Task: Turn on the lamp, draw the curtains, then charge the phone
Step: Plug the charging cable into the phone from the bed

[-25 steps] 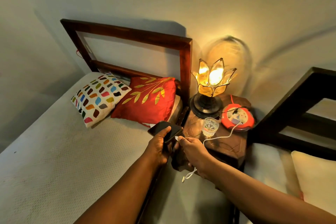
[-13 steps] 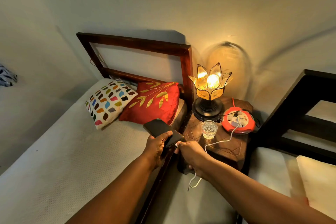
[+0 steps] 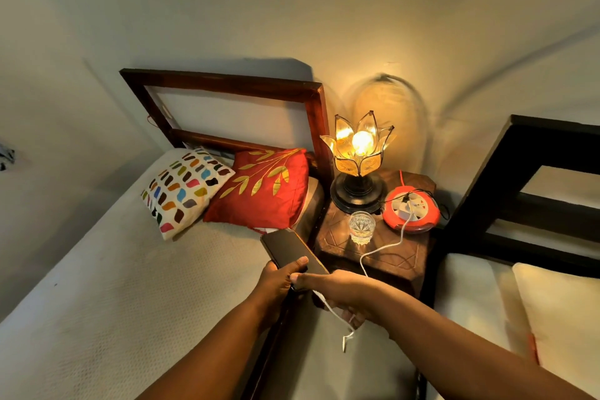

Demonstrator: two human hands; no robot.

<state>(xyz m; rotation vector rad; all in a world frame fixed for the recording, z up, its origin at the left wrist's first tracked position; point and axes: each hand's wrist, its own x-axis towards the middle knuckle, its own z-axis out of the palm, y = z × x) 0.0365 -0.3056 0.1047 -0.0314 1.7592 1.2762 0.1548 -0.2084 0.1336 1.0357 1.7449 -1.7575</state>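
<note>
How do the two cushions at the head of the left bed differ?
The patterned cushion is white with many small multicoloured patches; the red cushion is plain red with one gold leafy sprig. The patterned cushion lies farther from the lamp, the red cushion beside it. Both are square and lean against the headboard.

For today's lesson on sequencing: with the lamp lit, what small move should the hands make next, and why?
Probably push the plug home: the left hand holds the phone, and the right hand pinches the white cable at its near end.

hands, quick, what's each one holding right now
Left hand: closed on the phone.
Right hand: closed on the white charging cable, at the phone's near end.
</note>
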